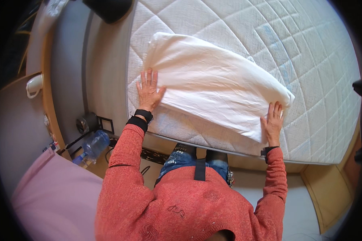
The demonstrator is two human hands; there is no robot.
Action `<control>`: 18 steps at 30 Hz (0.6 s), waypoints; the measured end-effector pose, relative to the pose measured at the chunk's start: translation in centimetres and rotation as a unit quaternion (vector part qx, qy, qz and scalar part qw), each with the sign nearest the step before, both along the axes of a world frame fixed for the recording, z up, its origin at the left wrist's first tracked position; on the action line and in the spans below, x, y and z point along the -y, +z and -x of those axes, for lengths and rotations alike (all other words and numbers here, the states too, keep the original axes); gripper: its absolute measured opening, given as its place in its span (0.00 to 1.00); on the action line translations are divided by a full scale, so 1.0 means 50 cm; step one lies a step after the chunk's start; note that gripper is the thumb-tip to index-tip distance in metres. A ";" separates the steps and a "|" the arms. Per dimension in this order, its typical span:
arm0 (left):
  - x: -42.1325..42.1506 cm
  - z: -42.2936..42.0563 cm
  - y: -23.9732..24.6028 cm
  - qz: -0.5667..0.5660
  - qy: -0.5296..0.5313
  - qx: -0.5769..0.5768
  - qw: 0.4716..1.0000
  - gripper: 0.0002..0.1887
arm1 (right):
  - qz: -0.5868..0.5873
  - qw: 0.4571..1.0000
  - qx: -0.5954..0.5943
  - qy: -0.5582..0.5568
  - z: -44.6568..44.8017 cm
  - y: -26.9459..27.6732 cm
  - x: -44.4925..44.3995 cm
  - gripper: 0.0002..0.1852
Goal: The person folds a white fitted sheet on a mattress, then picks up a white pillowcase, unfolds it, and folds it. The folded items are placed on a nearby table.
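A folded white cloth point(208, 81), lightly creased, lies across the near part of a quilted mattress point(313, 66). My left hand point(149, 90) rests with fingers spread on the cloth's left edge, partly over the mattress. At the opposite end, my right hand point(273, 122) presses flat by the cloth's right corner, thumb apart from the fingers. Neither hand grips anything. The cloth's upper edge curves down toward the right, and its lower edge runs at a slant above the mattress's front edge.
Left of the mattress are a grey panel point(68, 60), a white mug point(34, 86) and a dark round object point(108, 9). A blue plastic water bottle point(96, 146) is low at the left, near a pink cloth point(60, 195). A wooden panel point(328, 195) stands at the lower right.
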State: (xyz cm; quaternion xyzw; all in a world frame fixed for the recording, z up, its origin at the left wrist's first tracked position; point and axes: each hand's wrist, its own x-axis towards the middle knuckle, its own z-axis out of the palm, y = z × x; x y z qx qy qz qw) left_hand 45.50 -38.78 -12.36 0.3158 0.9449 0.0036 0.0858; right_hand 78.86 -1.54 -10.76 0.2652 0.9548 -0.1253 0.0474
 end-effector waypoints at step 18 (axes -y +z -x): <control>-0.214 0.172 -0.035 0.023 -0.048 -0.016 0.998 0.38 | 0.022 0.990 0.138 0.004 0.072 -0.006 -0.011 0.55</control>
